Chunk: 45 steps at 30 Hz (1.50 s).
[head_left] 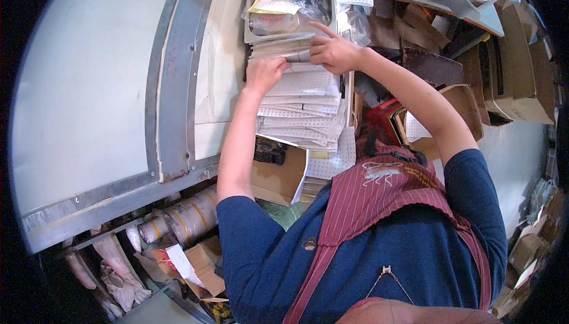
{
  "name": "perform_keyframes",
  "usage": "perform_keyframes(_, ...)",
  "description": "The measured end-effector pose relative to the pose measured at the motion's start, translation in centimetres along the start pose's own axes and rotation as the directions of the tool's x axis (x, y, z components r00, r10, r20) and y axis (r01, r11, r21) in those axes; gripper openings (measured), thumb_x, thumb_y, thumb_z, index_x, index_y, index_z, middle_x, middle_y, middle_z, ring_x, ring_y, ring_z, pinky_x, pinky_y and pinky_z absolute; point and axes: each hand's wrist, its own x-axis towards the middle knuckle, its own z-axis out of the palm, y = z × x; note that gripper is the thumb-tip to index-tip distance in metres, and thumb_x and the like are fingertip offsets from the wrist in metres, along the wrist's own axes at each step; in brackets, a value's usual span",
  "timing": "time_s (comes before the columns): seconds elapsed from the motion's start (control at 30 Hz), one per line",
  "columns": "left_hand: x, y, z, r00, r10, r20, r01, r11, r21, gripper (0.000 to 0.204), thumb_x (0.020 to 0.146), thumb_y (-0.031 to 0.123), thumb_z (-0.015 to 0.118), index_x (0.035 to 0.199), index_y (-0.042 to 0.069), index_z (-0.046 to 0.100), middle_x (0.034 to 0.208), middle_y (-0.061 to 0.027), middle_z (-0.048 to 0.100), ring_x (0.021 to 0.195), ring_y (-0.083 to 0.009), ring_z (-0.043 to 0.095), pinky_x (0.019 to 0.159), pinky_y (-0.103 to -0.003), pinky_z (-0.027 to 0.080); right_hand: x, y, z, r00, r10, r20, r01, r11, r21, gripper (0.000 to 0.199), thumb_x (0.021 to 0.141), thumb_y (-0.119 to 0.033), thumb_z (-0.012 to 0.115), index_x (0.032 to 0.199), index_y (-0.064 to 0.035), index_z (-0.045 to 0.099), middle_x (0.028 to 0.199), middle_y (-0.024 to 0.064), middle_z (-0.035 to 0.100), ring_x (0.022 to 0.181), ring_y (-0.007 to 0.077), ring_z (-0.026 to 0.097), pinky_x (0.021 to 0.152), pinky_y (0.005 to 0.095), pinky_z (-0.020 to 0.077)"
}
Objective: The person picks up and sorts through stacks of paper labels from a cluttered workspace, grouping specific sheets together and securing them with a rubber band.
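A long row of white printed paper sheets (pixel 299 107), bundled in leaning stacks, lies in front of me. Over its far part both my hands are close together. My left hand (pixel 267 76) is closed, its thumb and fingertips pinching the edge of a sheet and one end of a dark grey strip (pixel 300 56). At the strip's other end is my right hand (pixel 336 52), its index finger stretched out to the far left and the other fingers curled in on the strip. Whether the strip is part of a sheet or a separate piece I cannot tell.
Beyond the sheets stands a pale tray (pixel 249 30) with plastic bags and papers. A white panel with a grey metal frame (pixel 192 81) borders the left. Cardboard boxes (pixel 512 87) crowd the right. An open carton (pixel 275 176) sits nearer me, and wrapped rolls (pixel 189 214) lie at lower left.
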Motion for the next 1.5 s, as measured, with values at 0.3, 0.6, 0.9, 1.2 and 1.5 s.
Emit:
perform_keyframes(0.3,-2.7,-1.1,3.7,0.893,0.416,-0.174,-0.334,0.869,0.364,0.015,0.092,0.022,0.063,0.101,0.01,0.063,0.097,-0.0062,0.066,0.087,-0.0217,0.064,0.075,-0.035,0.052,-2.1,0.1,0.6,0.992,0.043,0.118,-0.029,0.993,-0.115,0.038,0.083,-0.015,0.066,0.121,-0.0165,0.065,0.119,-0.0012,0.063,0.132,0.0235,0.047,0.127,0.0584,0.0057)
perform_keyframes(0.6,-3.2,2.0,4.2,0.859,0.512,-0.009,-0.493,0.832,0.256,0.04,0.08,0.008,0.057,0.12,-0.001,0.058,0.121,-0.0169,0.064,0.118,-0.0323,0.06,0.101,-0.042,0.048,-2.7,0.0,0.2,0.983,0.125,0.133,-0.122,0.992,-0.029,0.059,0.087,-0.013,0.064,0.144,-0.0249,0.054,0.134,-0.0032,0.062,0.138,0.0215,0.043,0.127,0.0565,0.0046)
perform_keyframes(0.9,-4.0,2.4,3.5,0.984,0.15,0.093,-0.155,0.987,0.044,0.041,0.076,-0.001,0.055,0.116,0.006,0.063,0.111,-0.0145,0.069,0.102,-0.0317,0.067,0.092,-0.042,0.053,-1.3,0.3,-0.2,0.929,0.294,0.224,-0.309,0.95,0.033,0.059,0.079,0.002,0.057,0.126,-0.0319,0.07,0.137,0.009,0.06,0.138,0.0213,0.046,0.128,0.0518,0.0047)
perform_keyframes(1.2,-8.7,7.4,-8.8,0.869,0.289,-0.402,-0.334,0.941,-0.046,0.037,0.077,-0.01,0.053,0.11,0.002,0.064,0.103,-0.0157,0.068,0.097,-0.0357,0.066,0.086,-0.044,0.052,-3.5,-0.6,0.7,0.96,0.24,0.143,-0.242,0.97,-0.002,0.059,0.075,0.005,0.055,0.124,-0.0232,0.071,0.13,0.0107,0.065,0.141,0.022,0.044,0.127,0.0561,0.001)
perform_keyframes(1.5,-16.9,14.8,-7.8,0.88,0.449,-0.154,-0.466,0.879,-0.102,0.036,0.075,-0.002,0.059,0.11,-0.001,0.065,0.106,-0.015,0.069,0.1,-0.0298,0.069,0.09,-0.042,0.056,-6.0,-6.6,3.3,0.991,0.054,0.122,-0.031,0.983,-0.182,0.049,0.079,-0.008,0.063,0.128,-0.0101,0.064,0.119,0.0052,0.071,0.146,0.0239,0.038,0.126,0.0626,-0.0005)
